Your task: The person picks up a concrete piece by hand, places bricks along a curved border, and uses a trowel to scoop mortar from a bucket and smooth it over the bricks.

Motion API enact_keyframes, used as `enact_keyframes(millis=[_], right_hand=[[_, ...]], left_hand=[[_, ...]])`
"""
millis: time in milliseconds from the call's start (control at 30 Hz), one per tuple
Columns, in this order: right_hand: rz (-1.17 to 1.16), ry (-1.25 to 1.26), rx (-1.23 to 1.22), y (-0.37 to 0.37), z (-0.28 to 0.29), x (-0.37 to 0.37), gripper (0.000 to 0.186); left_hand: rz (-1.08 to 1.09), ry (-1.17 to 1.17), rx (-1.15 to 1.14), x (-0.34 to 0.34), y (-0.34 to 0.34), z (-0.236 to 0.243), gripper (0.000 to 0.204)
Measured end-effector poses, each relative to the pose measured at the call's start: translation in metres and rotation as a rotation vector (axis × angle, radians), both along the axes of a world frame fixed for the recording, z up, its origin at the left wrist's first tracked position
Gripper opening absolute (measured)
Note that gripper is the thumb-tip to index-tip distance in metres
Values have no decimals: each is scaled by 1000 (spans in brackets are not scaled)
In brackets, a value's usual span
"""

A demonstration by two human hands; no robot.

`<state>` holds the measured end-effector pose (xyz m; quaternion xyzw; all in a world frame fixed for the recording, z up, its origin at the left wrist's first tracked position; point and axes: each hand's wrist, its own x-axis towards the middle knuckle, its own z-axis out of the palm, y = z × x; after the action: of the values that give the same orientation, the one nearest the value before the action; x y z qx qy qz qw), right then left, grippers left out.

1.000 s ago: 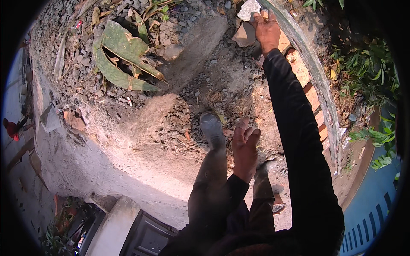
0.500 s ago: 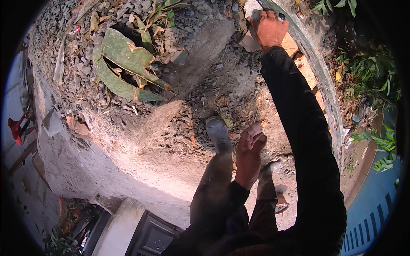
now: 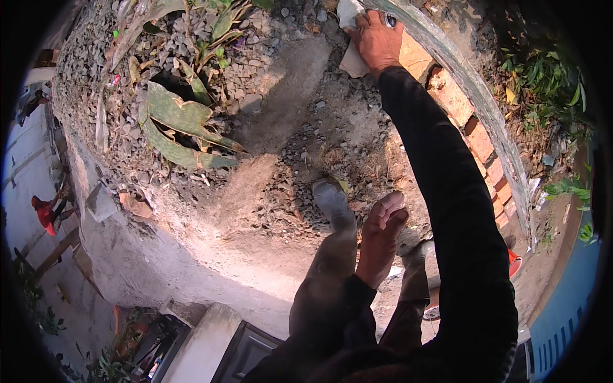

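Note:
At the top, my right hand [image 3: 377, 45] is closed in a fist beside the curved wall rim. A dark, round, shiny end of a hand tool [image 3: 391, 20] sticks out of its right side; the rest is mostly covered by the fingers. A pale flat piece [image 3: 349, 11] shows left of the fist; I cannot tell whether it belongs to the tool. Just below lies a greyish-pink slab [image 3: 353, 62]. Lower down, over the dirt by my legs, my left hand [image 3: 380, 246] hangs loosely, fingers slightly bent, thumb a little apart, with nothing visible in it.
A row of orange bricks [image 3: 480, 142] lines the inside of the curved grey rim [image 3: 488, 105]. Spiky green leaves [image 3: 182, 118] and gravel [image 3: 262, 48] lie left. A boot [image 3: 333, 199] rests on the dirt. Far left is a person in red [image 3: 45, 214]; a blue surface [image 3: 562, 287] stands right.
The view has shifted, baring more of the brick row on the right. My right fist stays by the rim with the tool. My left hand's fingers have uncurled somewhat.

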<state>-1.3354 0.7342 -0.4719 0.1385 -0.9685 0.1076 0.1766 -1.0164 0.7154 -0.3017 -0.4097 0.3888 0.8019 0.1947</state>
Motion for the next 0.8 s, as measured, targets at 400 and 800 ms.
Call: enact_keyframes(millis=[400, 800], right_hand=[[14, -475, -723, 74, 65, 239, 33], [-1142, -1020, -733, 393, -14, 665, 27]], left_hand=[[117, 7, -205, -17, 5, -19, 40], [-390, 252, -515, 39, 109, -33, 38]])
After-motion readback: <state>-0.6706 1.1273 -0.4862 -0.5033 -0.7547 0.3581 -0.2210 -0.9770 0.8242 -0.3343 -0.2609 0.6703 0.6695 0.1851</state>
